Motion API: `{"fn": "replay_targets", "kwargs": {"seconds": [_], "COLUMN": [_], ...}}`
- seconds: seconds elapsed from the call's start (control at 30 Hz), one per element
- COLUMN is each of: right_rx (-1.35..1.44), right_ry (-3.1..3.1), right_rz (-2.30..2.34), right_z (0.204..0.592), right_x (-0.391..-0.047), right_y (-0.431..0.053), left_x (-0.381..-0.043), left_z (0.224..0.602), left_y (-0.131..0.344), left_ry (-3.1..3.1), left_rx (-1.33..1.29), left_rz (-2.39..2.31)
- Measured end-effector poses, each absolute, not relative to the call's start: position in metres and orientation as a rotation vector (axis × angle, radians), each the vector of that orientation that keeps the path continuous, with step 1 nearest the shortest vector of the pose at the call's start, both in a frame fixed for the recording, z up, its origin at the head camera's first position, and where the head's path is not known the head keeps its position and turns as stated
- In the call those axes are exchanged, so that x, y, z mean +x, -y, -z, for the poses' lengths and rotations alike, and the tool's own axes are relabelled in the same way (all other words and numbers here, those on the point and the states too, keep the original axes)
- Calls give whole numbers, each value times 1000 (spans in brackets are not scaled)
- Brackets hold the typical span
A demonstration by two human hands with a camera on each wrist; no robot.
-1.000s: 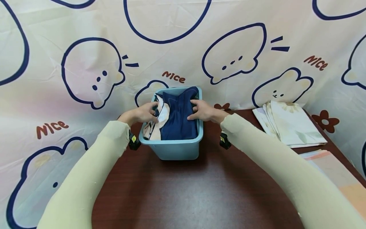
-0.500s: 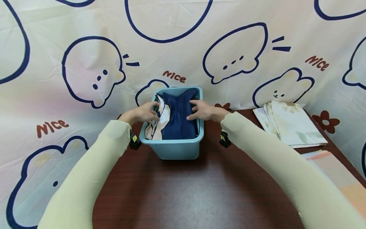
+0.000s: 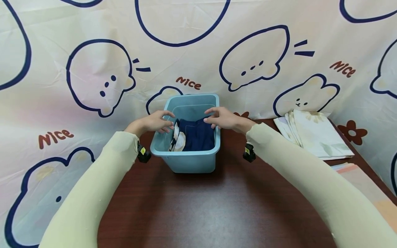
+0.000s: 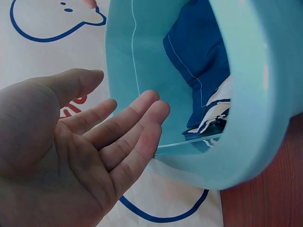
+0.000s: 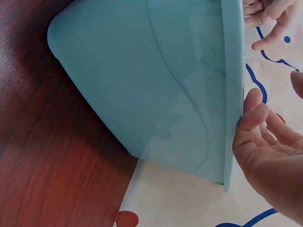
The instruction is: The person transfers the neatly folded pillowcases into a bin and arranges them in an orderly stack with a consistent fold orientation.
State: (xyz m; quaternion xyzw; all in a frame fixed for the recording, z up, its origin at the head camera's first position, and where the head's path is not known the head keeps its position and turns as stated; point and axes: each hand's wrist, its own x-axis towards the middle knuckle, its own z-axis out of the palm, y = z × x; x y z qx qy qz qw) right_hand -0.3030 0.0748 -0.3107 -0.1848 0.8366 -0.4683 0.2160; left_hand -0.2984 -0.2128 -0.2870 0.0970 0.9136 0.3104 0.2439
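Note:
A light blue plastic bin (image 3: 186, 162) stands on the table against the printed backdrop. Low inside it lies folded navy fabric (image 3: 200, 137), with a cream and navy patterned part (image 3: 180, 142) at its left side. My left hand (image 3: 153, 122) hovers over the bin's left rim, its fingers spread and holding nothing. In the left wrist view, the palm of that hand shows beside the bin's opening. Over the right rim, my right hand (image 3: 224, 119) holds nothing, its fingers loosely bent. The right wrist view has its fingertips right at the rim.
A folded white floral cloth (image 3: 322, 134) lies at the table's right back corner. In front of it is a folded peach and grey cloth (image 3: 359, 179), partly covered by the right sleeve. A brown wooden table (image 3: 198, 210) extends in front of the bin.
The navy and patterned fabric has dropped deeper into the bin, baring its back wall. Both hands have let go of it and lifted to the rim, the right one slightly outward.

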Motion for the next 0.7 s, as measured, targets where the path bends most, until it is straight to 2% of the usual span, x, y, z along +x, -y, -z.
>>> {"fn": "replay_targets", "kwargs": {"seconds": [0.7], "right_rx": [-508], "right_ry": [-2293], "right_rz": [1360], "right_z": [312], "right_x": [-300], "right_y": [-77], "left_x": [-295], "left_z": [290], "left_y": [215], "left_ry": [-2526], "left_rx": [302], "left_rz": [-881]}}
